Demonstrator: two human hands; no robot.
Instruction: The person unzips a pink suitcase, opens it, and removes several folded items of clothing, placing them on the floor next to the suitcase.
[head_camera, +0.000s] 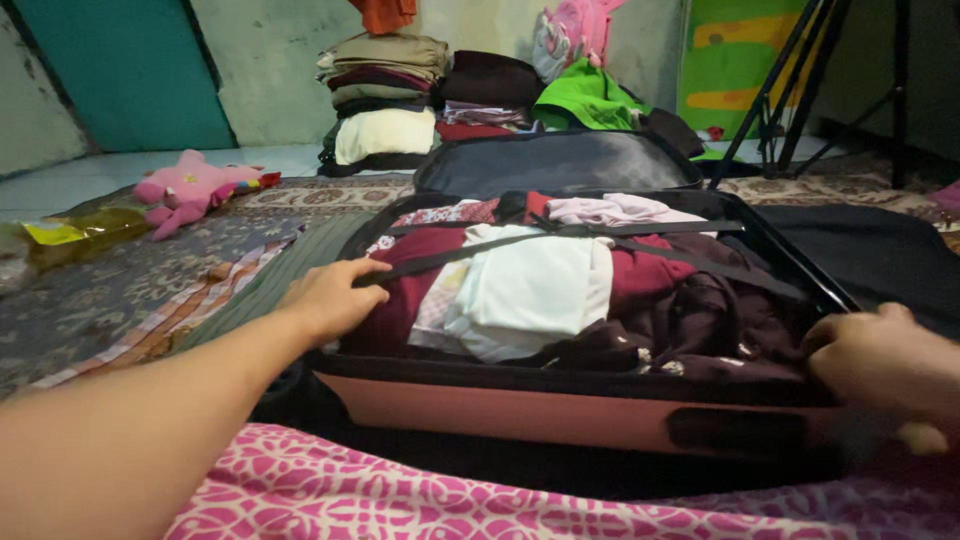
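An open pink suitcase lies in front of me, packed with folded clothes: a white garment, maroon pieces and a pale pink one at the back. Black straps cross over the clothes. My left hand rests on the suitcase's left edge, fingers on the end of a strap. My right hand is at the right front corner of the case, fingers curled against the rim and dark cloth; whether it grips anything is unclear. The black lid stands open behind.
A pile of folded clothes and a green garment sit by the far wall. A pink plush toy lies on the patterned carpet at left. A tripod stands at right. Pink patterned cloth covers the near foreground.
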